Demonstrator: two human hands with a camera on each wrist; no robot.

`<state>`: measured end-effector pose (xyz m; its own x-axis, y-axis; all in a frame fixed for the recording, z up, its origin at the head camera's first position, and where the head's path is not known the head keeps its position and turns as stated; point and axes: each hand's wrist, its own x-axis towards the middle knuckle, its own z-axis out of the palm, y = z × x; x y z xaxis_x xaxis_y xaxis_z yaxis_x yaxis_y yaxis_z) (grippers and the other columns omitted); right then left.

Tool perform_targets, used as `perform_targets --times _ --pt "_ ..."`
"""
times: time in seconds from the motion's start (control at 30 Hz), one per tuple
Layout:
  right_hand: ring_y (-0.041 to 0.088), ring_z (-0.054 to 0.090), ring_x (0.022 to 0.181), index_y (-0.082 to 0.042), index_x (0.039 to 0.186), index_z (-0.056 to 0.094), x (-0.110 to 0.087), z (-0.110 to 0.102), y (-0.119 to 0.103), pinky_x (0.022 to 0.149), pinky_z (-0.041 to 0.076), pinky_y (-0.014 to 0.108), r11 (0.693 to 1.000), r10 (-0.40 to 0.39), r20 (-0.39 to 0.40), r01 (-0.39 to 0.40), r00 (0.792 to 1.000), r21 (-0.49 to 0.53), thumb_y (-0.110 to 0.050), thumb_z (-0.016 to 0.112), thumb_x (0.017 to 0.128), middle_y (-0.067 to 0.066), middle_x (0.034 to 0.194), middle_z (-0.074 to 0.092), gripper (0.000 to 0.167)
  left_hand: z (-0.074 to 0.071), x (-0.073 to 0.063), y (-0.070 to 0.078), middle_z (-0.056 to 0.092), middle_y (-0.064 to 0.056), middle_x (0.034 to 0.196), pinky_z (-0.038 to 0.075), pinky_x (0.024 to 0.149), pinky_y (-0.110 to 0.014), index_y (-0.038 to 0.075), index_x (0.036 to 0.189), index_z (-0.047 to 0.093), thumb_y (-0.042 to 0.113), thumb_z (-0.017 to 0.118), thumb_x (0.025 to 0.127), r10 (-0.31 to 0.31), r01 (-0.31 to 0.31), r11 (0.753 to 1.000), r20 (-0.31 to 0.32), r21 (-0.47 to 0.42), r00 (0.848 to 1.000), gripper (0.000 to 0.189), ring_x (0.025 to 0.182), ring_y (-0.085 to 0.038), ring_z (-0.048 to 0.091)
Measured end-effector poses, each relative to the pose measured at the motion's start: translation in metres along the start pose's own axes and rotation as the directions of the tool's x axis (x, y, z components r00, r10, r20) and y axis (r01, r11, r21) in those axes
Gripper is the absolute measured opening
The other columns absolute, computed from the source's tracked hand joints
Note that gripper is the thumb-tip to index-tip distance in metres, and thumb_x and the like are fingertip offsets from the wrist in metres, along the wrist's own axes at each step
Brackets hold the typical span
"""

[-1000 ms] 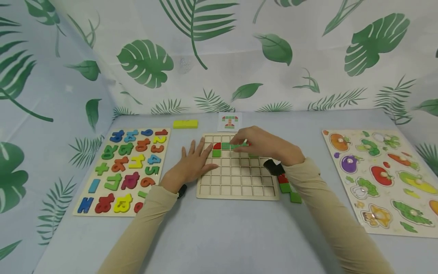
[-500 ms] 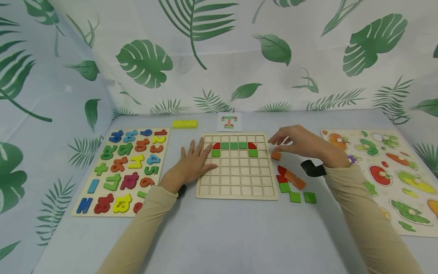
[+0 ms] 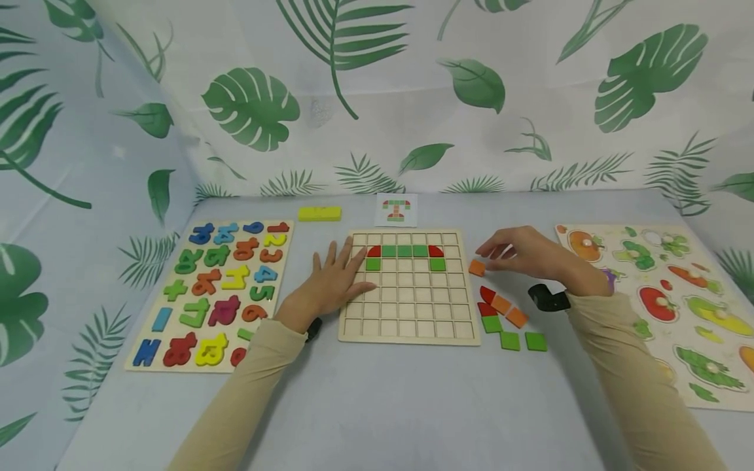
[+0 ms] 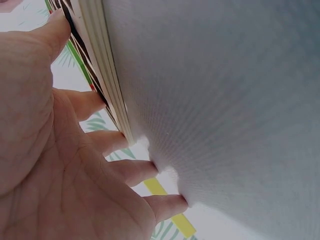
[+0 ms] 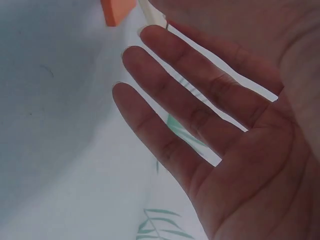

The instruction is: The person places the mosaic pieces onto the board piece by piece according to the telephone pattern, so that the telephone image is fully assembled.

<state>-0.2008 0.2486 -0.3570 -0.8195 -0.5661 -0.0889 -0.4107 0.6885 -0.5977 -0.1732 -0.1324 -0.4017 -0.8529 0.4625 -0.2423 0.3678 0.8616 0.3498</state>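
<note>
My left hand (image 3: 328, 286) lies with spread fingers on the left edge of the wooden grid board (image 3: 406, 330); in the left wrist view, fingertips touch the board's side and the cloth. On the board, a row of green square tiles (image 3: 404, 251) runs between a red quarter-round tile (image 3: 374, 251) and a matching red one (image 3: 435, 251). Below each red tile sits a green square (image 3: 438, 264). My right hand (image 3: 524, 254) is off the board's right side, fingers extended and thumb beside a lone orange tile (image 3: 477, 267). That tile (image 5: 117, 11) shows beyond the fingertips in the right wrist view.
Loose red, orange and green tiles (image 3: 510, 341) lie right of the board. A pattern card (image 3: 396, 210) and a yellow block (image 3: 320, 214) stand behind it. A number puzzle (image 3: 171, 314) is at left, a vegetable puzzle (image 3: 665, 347) at right.
My right hand has left the top row of the board and moved right to the orange tile. The left hand has stayed in place.
</note>
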Motion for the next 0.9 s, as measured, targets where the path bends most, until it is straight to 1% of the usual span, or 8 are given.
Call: perform_targets --times 0.2,0.43,0.5,0.63,0.77,0.9 --pt "0.031 0.07 0.101 0.005 0.114 0.075 0.007 0.006 0.001 0.091 0.058 0.049 1.0 0.009 0.013 -0.009 1.0 0.01 0.002 0.081 0.088 0.014 0.112 0.074 0.026 0.0 0.0 0.001 -0.006 -0.025 0.173 0.001 0.118 -0.075 0.009 0.169 0.012 0.05 0.047 0.11 -0.001 0.001 1.0 -0.005 0.004 1.0 0.08 0.156 -0.052 -0.006" --pt "0.031 0.071 0.095 0.009 0.115 0.074 0.011 0.012 -0.001 0.086 0.06 0.05 0.999 0.031 0.008 -0.03 1.0 -0.035 -0.002 0.086 0.085 0.018 0.109 0.073 0.034 -0.001 0.0 0.001 -0.006 -0.025 0.173 0.001 0.118 -0.075 0.008 0.169 0.013 0.048 0.047 0.111 0.004 -0.004 1.0 -0.002 0.0 1.0 0.079 0.156 -0.052 -0.006" --pt "0.031 0.071 0.094 0.009 0.115 0.074 0.012 0.014 -0.003 0.085 0.06 0.05 0.998 0.052 0.001 -0.052 0.999 -0.04 -0.002 0.086 0.085 0.017 0.108 0.073 0.035 -0.001 0.001 0.001 -0.006 -0.024 0.173 0.001 0.119 -0.075 0.008 0.169 0.013 0.049 0.047 0.111 0.003 -0.003 1.0 -0.001 0.001 1.0 0.079 0.157 -0.051 -0.007" --pt "0.028 0.069 0.091 0.009 0.114 0.074 0.016 0.017 -0.006 0.082 0.06 0.047 0.995 0.082 0.002 -0.081 0.997 -0.06 -0.002 0.086 0.085 0.015 0.104 0.072 0.033 0.001 0.001 0.0 -0.007 -0.023 0.173 0.001 0.119 -0.074 0.009 0.169 0.013 0.05 0.046 0.111 -0.005 0.005 1.0 0.005 0.007 1.0 0.079 0.157 -0.051 -0.007" --pt "0.026 0.068 0.088 0.008 0.111 0.076 0.02 0.018 -0.006 0.08 0.06 0.045 0.993 0.077 0.003 -0.076 0.997 -0.094 0.0 0.084 0.086 0.012 0.099 0.07 0.028 0.002 0.001 -0.001 -0.006 -0.023 0.173 0.001 0.119 -0.074 0.009 0.169 0.013 0.05 0.046 0.111 -0.011 0.011 1.0 0.001 0.006 1.0 0.079 0.157 -0.05 -0.007" --pt "0.024 0.067 0.088 0.007 0.109 0.077 0.022 0.017 -0.006 0.081 0.059 0.044 0.991 0.095 0.0 -0.095 0.995 -0.094 0.003 0.082 0.086 0.01 0.097 0.072 0.024 0.003 0.001 -0.002 -0.006 -0.024 0.173 0.001 0.119 -0.075 0.009 0.169 0.013 0.049 0.046 0.111 -0.006 0.006 1.0 -0.007 0.003 1.0 0.079 0.157 -0.051 -0.006"
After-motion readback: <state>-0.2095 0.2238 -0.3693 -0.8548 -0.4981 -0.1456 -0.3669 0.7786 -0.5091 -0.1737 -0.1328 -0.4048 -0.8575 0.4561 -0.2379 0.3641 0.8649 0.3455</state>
